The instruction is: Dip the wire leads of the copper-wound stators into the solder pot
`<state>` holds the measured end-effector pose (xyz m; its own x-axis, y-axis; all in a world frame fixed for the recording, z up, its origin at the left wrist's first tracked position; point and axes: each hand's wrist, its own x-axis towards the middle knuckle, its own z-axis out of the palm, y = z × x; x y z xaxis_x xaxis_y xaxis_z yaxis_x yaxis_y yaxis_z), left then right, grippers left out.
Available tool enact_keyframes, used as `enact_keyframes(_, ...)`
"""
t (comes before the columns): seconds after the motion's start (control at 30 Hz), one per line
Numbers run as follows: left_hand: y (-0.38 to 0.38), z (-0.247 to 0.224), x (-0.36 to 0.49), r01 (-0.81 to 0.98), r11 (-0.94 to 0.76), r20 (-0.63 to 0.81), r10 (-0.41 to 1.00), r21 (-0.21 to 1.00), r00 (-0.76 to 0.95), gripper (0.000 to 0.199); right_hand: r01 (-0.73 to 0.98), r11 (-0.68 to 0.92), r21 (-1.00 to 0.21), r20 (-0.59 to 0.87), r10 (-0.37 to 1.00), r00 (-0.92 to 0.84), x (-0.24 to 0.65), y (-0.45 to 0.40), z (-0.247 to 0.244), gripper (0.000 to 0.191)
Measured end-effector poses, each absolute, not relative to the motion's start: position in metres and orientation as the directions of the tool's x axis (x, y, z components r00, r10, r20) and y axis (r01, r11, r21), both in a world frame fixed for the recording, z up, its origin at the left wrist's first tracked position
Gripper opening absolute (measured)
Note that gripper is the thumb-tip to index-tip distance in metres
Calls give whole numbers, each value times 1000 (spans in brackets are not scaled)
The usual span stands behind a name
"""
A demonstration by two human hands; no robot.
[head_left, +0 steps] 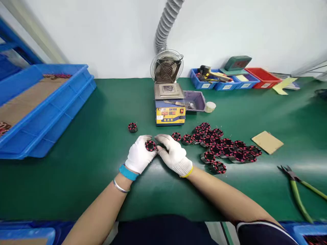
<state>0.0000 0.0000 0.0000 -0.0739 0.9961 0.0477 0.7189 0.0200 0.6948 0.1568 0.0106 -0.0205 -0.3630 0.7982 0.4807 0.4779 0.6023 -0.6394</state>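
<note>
A small round black part with red windings point(150, 146) is held in my left hand point(139, 154), which wears a white glove with a blue cuff. My gloved right hand point(172, 153) is beside it, thumb and fingers pinched near the part's right edge; whatever they grip is too small to make out. One similar part point(132, 127) stands alone on the green table point(107, 112), up and left of my hands. To the right of my right hand lies a cluster of several more such parts point(216, 146).
A solder pot unit point(170, 114) stands ahead, a purple tray point(195, 100) beside it. Stacked blue crates point(68, 98) fill the left. Green-handled cutters point(297, 190) and a tan square point(267, 142) lie right. Small blue bins point(224, 86) and a red bin point(264, 80) line the wall.
</note>
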Motion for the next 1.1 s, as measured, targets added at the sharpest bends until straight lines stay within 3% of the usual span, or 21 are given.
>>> enact_keyframes(0.2,2,-4,5,650,41,17,996,759,-82,41,626,627,-464,416,778,-471,162,21,-18,18)
enact_keyframes(0.27,3,-6,5,531,83,-40,995,843,-93,44,638,668,-383,455,737,-499,165,23,-17,17)
enact_keyframes(0.37,5,-7,2,201,216,-221,975,956,4,51,630,731,-263,536,653,-535,168,25,-15,17)
enact_keyframes(0.5,5,-6,-3,-87,484,-454,859,871,235,56,622,769,-149,571,581,-580,168,23,-10,18)
enact_keyframes(0.67,5,-1,-1,-378,497,-518,854,781,55,47,631,771,-90,555,565,-611,161,18,-7,21)
enact_keyframes(0.9,4,8,-1,-434,533,-507,842,726,187,47,669,740,-71,496,608,-620,160,18,-6,22)
enact_keyframes(1.1,4,-2,-2,-343,487,-491,867,803,83,41,676,735,-42,493,604,-626,159,17,-5,21)
